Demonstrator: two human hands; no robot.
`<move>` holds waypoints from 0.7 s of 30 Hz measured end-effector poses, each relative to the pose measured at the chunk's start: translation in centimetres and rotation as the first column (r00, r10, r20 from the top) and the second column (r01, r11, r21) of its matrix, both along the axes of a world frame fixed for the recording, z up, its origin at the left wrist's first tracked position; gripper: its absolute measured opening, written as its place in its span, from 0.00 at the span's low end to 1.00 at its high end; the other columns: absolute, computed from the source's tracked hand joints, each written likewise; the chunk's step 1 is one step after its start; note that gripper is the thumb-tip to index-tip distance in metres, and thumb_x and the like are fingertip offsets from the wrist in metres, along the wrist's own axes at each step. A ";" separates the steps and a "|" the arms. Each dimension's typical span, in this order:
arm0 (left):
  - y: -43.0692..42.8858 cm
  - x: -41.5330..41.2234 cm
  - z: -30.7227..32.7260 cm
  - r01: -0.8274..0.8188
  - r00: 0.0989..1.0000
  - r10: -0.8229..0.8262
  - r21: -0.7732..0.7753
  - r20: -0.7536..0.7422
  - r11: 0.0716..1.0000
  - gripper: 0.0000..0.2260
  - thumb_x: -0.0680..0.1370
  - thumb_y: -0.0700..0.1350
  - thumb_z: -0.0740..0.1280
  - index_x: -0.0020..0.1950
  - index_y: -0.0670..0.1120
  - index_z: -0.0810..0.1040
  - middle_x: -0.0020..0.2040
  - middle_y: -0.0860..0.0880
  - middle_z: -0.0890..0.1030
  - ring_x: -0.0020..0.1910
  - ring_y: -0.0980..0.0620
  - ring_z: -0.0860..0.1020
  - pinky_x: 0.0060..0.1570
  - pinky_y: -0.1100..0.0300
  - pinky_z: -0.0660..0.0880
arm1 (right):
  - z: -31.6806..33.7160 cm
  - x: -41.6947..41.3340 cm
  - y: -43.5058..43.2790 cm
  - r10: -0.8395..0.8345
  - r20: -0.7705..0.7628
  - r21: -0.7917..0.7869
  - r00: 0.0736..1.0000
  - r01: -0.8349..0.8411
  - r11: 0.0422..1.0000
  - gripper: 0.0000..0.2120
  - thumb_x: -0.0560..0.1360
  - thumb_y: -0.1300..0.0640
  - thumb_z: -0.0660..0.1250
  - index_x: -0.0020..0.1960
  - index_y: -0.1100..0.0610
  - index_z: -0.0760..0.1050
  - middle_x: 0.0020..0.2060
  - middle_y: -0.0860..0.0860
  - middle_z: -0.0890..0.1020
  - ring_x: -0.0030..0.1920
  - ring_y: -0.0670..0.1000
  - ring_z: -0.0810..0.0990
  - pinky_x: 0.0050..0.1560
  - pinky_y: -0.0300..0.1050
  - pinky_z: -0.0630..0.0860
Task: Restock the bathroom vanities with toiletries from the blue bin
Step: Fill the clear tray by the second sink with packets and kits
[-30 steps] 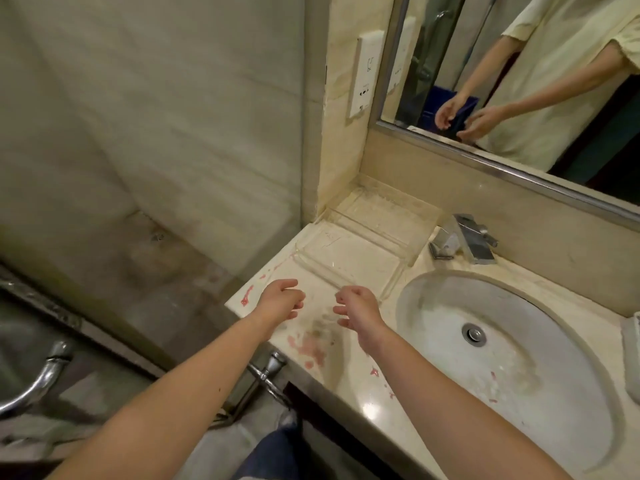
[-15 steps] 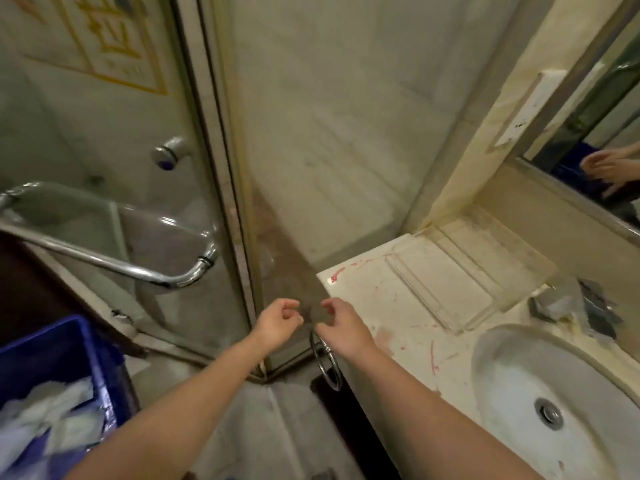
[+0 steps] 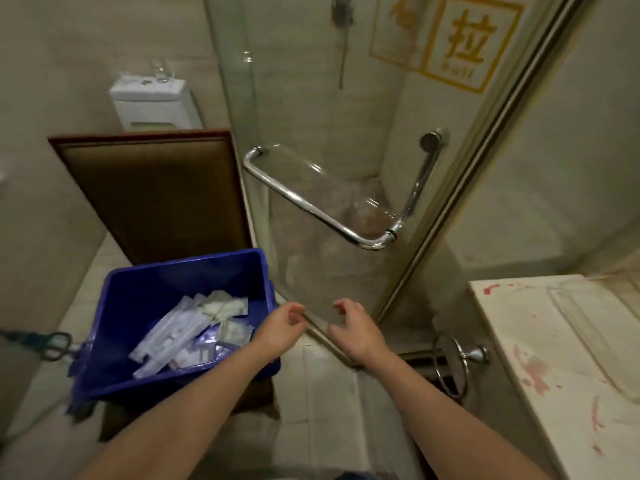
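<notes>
Gaze swings off the counter [image 3: 519, 344] onto the blue bin [image 3: 138, 299]; I bring left hand [image 3: 282, 329] and right hand [image 3: 353, 332] near its right rim. Fingers [image 3: 341, 305] curl loosely, empty, ready, I judge, for the toiletries [image 3: 180, 337].

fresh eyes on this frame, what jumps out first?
The blue bin at lower left, with white toiletry packets heaped inside. At centre both hands hover empty, the left hand by the bin's right edge and the right hand beside it. Behind them is the glass shower door's chrome handle, with a yellow sign at upper right.
</notes>
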State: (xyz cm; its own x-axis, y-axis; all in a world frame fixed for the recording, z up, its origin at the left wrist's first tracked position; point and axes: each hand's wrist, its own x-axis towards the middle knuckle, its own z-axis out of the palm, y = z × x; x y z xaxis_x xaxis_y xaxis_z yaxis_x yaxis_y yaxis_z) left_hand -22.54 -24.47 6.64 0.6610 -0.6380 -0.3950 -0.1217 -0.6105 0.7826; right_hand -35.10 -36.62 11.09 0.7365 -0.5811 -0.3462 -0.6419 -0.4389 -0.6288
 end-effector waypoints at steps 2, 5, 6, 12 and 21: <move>3.8 1.6 0.0 -0.032 0.999 0.032 0.022 -0.004 0.999 0.16 0.76 0.43 0.68 0.63 0.48 0.74 0.47 0.56 0.79 0.46 0.56 0.78 0.48 0.61 0.75 | 0.1 2.1 2.9 0.047 0.021 -0.001 0.999 -0.047 0.999 0.24 0.72 0.54 0.68 0.68 0.54 0.70 0.64 0.52 0.74 0.62 0.52 0.75 0.62 0.44 0.71; 9.1 3.8 0.1 -0.076 0.997 0.076 0.046 0.017 0.996 0.15 0.76 0.43 0.67 0.63 0.50 0.73 0.49 0.54 0.79 0.48 0.55 0.78 0.51 0.57 0.76 | 0.0 5.0 7.0 0.101 0.048 0.012 0.994 -0.102 0.995 0.22 0.73 0.54 0.68 0.67 0.52 0.70 0.64 0.51 0.74 0.60 0.51 0.76 0.61 0.47 0.74; 10.7 4.4 0.2 -0.093 0.996 0.093 0.049 0.018 0.994 0.15 0.77 0.43 0.67 0.63 0.50 0.73 0.50 0.54 0.79 0.49 0.54 0.78 0.52 0.56 0.76 | 0.0 5.9 8.3 0.121 0.054 0.018 0.991 -0.122 0.992 0.22 0.74 0.53 0.68 0.67 0.51 0.70 0.64 0.50 0.74 0.61 0.50 0.76 0.61 0.49 0.75; 19.3 7.4 0.4 -0.165 0.985 0.160 0.093 0.063 0.982 0.16 0.78 0.46 0.67 0.65 0.50 0.71 0.55 0.53 0.76 0.53 0.55 0.76 0.47 0.64 0.72 | -0.6 10.3 14.8 0.224 0.049 -0.013 0.973 -0.224 0.975 0.25 0.75 0.54 0.67 0.71 0.52 0.66 0.67 0.50 0.71 0.64 0.51 0.74 0.61 0.49 0.75; 26.3 9.2 0.1 -0.314 0.949 0.308 0.123 0.070 0.941 0.18 0.77 0.45 0.67 0.66 0.49 0.71 0.55 0.52 0.77 0.56 0.52 0.76 0.59 0.54 0.74 | -1.4 13.9 19.7 0.401 -0.025 -0.085 0.916 -0.401 0.912 0.25 0.75 0.52 0.67 0.70 0.50 0.66 0.68 0.49 0.70 0.65 0.51 0.71 0.61 0.51 0.75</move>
State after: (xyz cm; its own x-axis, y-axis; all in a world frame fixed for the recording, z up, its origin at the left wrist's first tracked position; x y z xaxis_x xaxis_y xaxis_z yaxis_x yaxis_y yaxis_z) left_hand -13.30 1.87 6.71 0.8388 -0.3426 -0.4231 0.0544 -0.7205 0.6913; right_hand -21.17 -16.91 9.71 0.9115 -0.2654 -0.3141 -0.4049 -0.7129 -0.5726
